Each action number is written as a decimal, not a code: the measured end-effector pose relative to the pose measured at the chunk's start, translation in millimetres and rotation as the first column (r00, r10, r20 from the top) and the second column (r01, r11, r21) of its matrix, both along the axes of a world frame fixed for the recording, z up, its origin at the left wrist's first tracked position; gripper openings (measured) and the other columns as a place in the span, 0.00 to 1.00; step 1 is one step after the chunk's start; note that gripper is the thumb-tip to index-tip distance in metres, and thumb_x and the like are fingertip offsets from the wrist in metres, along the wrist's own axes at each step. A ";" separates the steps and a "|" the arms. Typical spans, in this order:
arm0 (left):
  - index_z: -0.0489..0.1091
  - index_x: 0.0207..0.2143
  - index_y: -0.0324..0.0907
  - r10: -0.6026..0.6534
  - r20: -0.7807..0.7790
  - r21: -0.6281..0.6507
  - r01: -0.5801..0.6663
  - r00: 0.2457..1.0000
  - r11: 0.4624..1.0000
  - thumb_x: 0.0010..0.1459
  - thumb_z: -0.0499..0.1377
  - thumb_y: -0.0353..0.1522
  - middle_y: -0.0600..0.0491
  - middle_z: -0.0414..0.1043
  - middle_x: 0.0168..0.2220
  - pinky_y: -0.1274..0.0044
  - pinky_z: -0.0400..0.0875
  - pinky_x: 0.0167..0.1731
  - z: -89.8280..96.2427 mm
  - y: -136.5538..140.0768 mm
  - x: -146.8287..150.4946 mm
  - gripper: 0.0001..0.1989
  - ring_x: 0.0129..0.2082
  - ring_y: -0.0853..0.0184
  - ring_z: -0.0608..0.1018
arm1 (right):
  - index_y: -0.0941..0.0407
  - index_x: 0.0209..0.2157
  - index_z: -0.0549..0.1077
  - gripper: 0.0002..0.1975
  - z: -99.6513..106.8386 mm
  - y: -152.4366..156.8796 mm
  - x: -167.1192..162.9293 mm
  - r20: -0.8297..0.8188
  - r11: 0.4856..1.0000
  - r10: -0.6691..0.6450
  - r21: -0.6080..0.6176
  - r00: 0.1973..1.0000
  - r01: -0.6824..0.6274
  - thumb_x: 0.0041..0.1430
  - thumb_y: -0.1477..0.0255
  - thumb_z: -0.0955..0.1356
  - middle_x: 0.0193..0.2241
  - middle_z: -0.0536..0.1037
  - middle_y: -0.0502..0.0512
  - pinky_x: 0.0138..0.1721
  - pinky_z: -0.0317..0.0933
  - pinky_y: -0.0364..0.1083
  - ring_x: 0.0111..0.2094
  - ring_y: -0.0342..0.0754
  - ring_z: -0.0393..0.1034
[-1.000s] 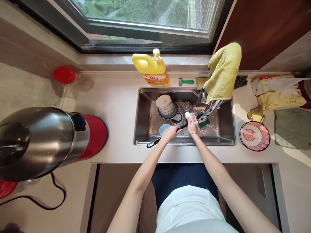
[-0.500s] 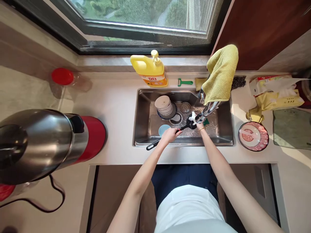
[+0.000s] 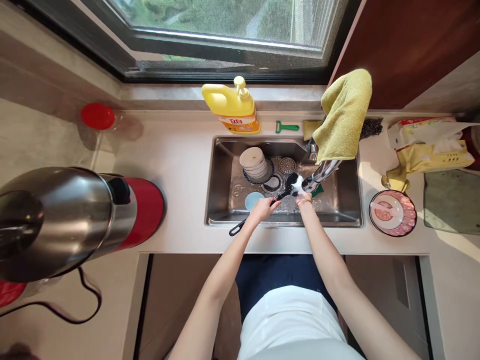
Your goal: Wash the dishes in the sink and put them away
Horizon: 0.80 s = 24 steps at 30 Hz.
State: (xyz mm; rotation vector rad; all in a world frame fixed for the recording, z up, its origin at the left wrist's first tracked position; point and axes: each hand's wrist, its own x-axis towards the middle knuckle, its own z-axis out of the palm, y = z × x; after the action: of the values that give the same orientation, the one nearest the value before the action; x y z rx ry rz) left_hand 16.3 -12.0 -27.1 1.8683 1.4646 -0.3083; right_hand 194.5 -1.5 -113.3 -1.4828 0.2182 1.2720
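My left hand (image 3: 264, 208) is closed around the handle of a black ladle (image 3: 288, 187), held slanting over the front of the steel sink (image 3: 225, 217). The looped handle end sticks out past the front rim. At the ladle's dark head, my right hand (image 3: 303, 197) sits under the chrome faucet (image 3: 322, 172); white, splashing water and the spout hide its fingers. A pale blue round dish (image 3: 253, 200) lies in the sink beside my left hand. Behind it is a stack of white bowls (image 3: 252, 159). Something green (image 3: 318, 190) lies right of my right hand.
A yellow cloth (image 3: 343, 115) drapes over the faucet. Behind the sink stand a yellow detergent bottle (image 3: 234, 107) and a green peeler (image 3: 287, 126). Pink-patterned bowls (image 3: 405, 213) are on the right counter, a steel kettle (image 3: 75, 215) on the left.
My right hand has shifted slightly left along the ladle's head, and the head has turned a little. White water splashes at the spout in both frames. My left hand keeps its grip.
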 end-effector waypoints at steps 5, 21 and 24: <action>0.78 0.41 0.41 0.056 0.024 0.005 -0.056 0.998 0.998 0.69 0.51 0.44 0.41 0.81 0.36 0.75 0.65 0.35 2.4 -1.5 14.9 0.21 0.40 0.55 0.81 | 0.56 0.37 0.74 0.07 21.6 2.3 -25.1 -0.027 0.994 -0.105 -0.020 0.994 0.105 0.61 0.69 0.66 0.23 0.75 0.46 0.29 0.66 0.38 0.25 0.40 0.69; 0.75 0.29 0.39 0.095 0.200 -0.011 -0.095 0.975 0.995 0.68 0.52 0.44 0.48 0.77 0.27 0.77 0.62 0.30 -7.5 2.0 23.6 0.23 0.28 0.63 0.75 | 0.55 0.38 0.75 0.12 31.4 -9.4 -31.6 -0.105 0.988 -0.014 0.155 0.994 0.030 0.48 0.76 0.70 0.34 0.82 0.50 0.37 0.72 0.39 0.35 0.42 0.76; 0.74 0.27 0.39 0.086 0.198 -0.015 -0.084 0.977 0.996 0.67 0.53 0.45 0.49 0.75 0.25 0.77 0.61 0.29 -4.9 -2.2 19.9 0.23 0.27 0.64 0.74 | 0.56 0.41 0.74 0.13 17.0 -5.5 -18.7 0.016 0.990 0.038 0.136 0.999 -0.040 0.52 0.71 0.69 0.35 0.81 0.52 0.39 0.72 0.40 0.37 0.43 0.77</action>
State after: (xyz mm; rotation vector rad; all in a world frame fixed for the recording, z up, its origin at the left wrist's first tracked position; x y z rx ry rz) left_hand 36.2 -14.1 -32.1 1.7703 1.4000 -0.0829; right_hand 175.8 -7.0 -96.3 -1.3841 0.0914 1.2825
